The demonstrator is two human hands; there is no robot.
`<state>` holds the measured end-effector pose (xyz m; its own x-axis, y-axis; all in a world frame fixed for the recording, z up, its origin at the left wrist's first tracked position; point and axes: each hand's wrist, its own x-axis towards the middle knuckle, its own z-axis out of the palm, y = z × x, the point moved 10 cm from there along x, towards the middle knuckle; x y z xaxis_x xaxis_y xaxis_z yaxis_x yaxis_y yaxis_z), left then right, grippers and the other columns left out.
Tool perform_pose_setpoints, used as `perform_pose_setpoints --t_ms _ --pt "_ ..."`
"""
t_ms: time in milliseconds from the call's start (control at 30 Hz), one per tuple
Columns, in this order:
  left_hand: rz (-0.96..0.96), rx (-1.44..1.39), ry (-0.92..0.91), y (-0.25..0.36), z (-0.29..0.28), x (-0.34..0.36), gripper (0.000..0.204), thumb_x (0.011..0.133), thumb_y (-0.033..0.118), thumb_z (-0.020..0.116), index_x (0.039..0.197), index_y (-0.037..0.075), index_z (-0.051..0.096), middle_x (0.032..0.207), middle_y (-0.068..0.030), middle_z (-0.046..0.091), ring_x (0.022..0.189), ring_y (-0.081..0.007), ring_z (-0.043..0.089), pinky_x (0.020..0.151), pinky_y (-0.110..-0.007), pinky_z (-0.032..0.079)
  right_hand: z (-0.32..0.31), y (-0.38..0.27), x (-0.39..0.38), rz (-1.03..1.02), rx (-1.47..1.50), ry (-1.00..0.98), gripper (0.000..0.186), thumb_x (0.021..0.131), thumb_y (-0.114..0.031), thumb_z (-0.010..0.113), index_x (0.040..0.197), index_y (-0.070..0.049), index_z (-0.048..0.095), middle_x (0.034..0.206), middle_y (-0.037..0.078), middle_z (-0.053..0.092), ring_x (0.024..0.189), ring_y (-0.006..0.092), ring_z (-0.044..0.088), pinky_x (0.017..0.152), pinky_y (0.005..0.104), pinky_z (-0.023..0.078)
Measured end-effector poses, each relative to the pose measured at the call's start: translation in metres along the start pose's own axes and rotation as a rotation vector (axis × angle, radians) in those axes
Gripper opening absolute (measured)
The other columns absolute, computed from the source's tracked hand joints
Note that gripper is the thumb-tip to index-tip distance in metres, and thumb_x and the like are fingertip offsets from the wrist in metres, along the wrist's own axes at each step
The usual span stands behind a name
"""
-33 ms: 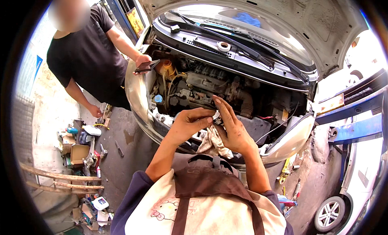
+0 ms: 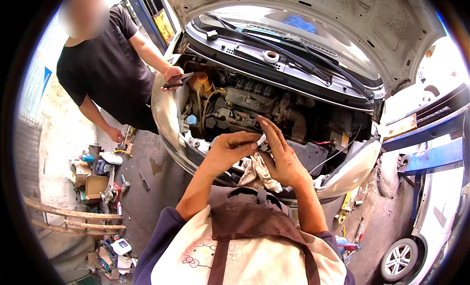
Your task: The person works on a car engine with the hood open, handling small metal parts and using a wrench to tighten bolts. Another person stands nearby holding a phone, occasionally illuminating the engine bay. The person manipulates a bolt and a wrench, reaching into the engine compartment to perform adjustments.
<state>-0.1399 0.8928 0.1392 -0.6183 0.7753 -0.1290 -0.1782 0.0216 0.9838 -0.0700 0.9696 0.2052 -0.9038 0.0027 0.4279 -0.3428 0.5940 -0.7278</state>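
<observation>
A small white piece (image 2: 262,139) sits between the person's two hands, over the front edge of the car (image 2: 164,106). It is at the tips of the left hand (image 2: 226,152), just to the right of the thumb. Its long side leans, with the top end tipped a bit to the right. The left thumb and finger seem to pinch it, so the left hand is the nearer one. The right hand (image 2: 289,163) is close on the other side, with its long fingers out straight and together. I cannot tell if those fingers touch the piece. A dirty white rag (image 2: 257,175) hangs down under the right hand, but I cannot see if that hand grips it.

Past the hands is the engine (image 2: 247,100), with the hood (image 2: 382,30) up. A yellow tub (image 2: 201,83) is at the left of the engine, and I cannot see what is in it. On the floor at the left, a brown box (image 2: 96,188) lies among tools and junk. What is inside is too small to tell.
</observation>
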Motion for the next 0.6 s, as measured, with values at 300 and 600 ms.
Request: perform_pose_setpoints --t_ms 300,600 --pt "-0.074 0.119 -0.055 -0.005 0.001 0.0003 0.037 0.082 0.014 0.063 0.116 0.0 0.058 0.08 -0.0019 0.062 0.07 -0.0055 0.053 0.063 -0.022 0.045 0.0032 0.0022 -0.0051 -0.018 0.009 -0.023 0.076 0.073 0.01 0.057 0.14 -0.008 0.026 0.14 0.019 0.032 0.123 0.0389 0.041 0.094 0.0404 0.043" --pt "-0.076 0.131 -0.072 -0.0051 0.0067 0.0072 0.038 0.082 0.017 0.065 0.114 -0.002 0.059 0.077 -0.0009 0.06 0.07 -0.0052 0.051 0.062 -0.021 0.043 -0.0032 0.0025 -0.0069 -0.047 -0.024 -0.004 0.071 0.076 0.007 0.057 0.139 -0.008 0.029 0.14 0.018 0.032 0.118 0.0386 0.045 0.092 0.0404 0.045"
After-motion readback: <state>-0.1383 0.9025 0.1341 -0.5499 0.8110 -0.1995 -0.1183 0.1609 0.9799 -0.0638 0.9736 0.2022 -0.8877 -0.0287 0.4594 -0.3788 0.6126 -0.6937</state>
